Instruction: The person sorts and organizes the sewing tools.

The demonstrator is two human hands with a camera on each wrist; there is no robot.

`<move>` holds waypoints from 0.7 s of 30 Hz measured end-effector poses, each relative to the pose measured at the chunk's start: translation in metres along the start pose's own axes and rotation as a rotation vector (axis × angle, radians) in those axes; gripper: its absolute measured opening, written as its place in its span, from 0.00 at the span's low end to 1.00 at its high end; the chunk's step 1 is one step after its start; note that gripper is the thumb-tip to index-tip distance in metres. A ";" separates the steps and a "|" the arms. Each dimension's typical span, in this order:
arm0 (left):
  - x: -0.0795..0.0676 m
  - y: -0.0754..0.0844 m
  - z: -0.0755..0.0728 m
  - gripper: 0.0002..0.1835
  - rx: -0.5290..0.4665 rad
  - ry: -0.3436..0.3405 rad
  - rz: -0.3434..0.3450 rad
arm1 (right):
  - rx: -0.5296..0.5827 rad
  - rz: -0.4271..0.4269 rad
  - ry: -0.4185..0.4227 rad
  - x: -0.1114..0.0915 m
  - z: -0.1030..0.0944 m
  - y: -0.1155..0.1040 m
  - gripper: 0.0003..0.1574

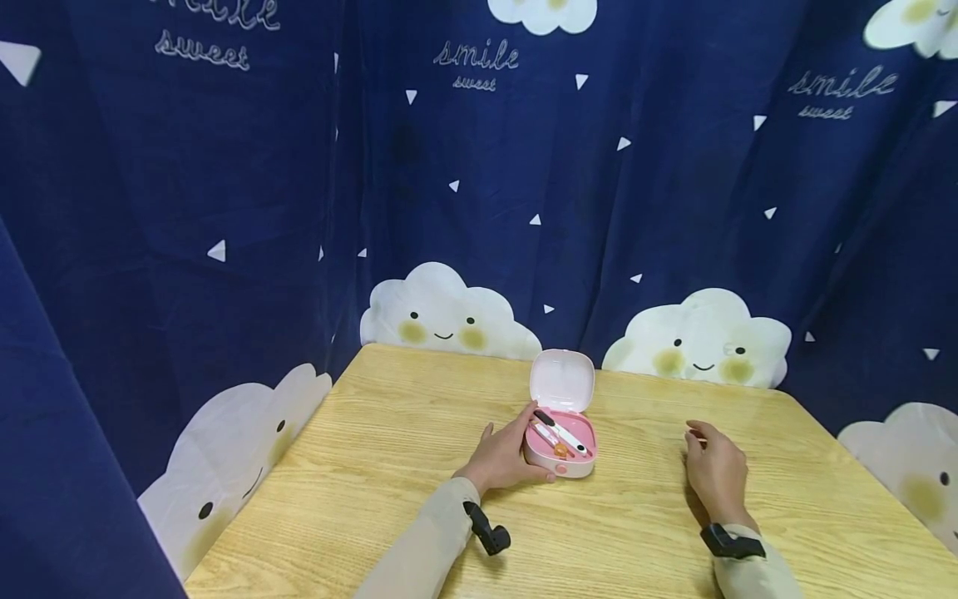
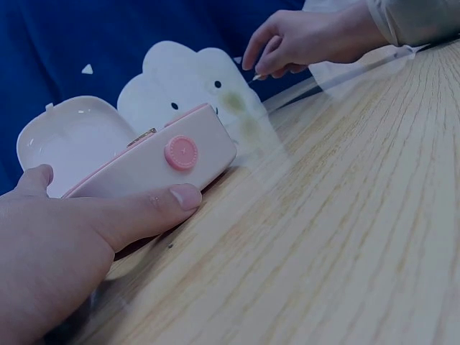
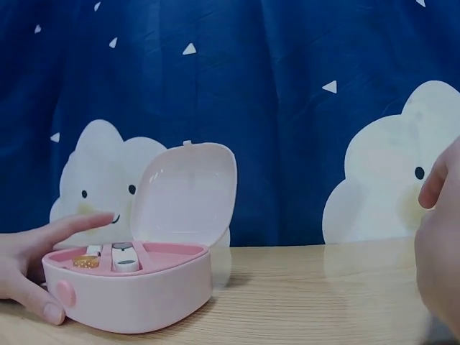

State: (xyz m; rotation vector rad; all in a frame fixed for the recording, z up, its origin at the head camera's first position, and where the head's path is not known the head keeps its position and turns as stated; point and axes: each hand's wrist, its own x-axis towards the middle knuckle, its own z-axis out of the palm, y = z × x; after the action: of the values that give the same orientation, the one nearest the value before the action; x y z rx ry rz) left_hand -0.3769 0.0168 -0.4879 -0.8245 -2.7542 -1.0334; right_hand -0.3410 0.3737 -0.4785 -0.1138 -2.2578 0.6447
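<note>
A small pink-and-white box (image 1: 582, 468) stands on the table with its lid (image 1: 563, 379) raised at the back. My left hand (image 1: 503, 459) holds the box by its left side, thumb along the front wall below the round pink button (image 2: 181, 153). Inside the pink tray lie a white stick-shaped item (image 1: 570, 437) with a black end, a slimmer white piece (image 1: 545, 433) and a glittery orange-gold piece (image 3: 86, 261). Well to the right of the box, my right hand (image 1: 717, 472) hovers with loosely curled fingers; nothing clear shows in it.
The wooden table (image 1: 621, 532) reaches back to a dark blue curtain (image 1: 479, 183) printed with clouds and white triangles. Curtain also hangs along the left and right sides. Each wrist wears a black camera strap (image 1: 490, 528).
</note>
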 end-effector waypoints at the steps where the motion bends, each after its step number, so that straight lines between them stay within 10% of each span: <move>1: 0.000 0.000 0.000 0.69 -0.002 -0.001 0.000 | 0.009 -0.011 0.004 0.000 0.000 -0.001 0.14; 21: 0.000 -0.001 0.000 0.69 -0.005 0.005 0.002 | 0.136 -0.170 -0.018 0.005 0.010 -0.035 0.11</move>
State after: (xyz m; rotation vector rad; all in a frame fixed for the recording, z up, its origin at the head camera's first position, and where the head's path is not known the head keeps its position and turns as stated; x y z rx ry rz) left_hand -0.3772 0.0163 -0.4883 -0.8242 -2.7475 -1.0405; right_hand -0.3478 0.3403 -0.4643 0.1496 -2.2048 0.7073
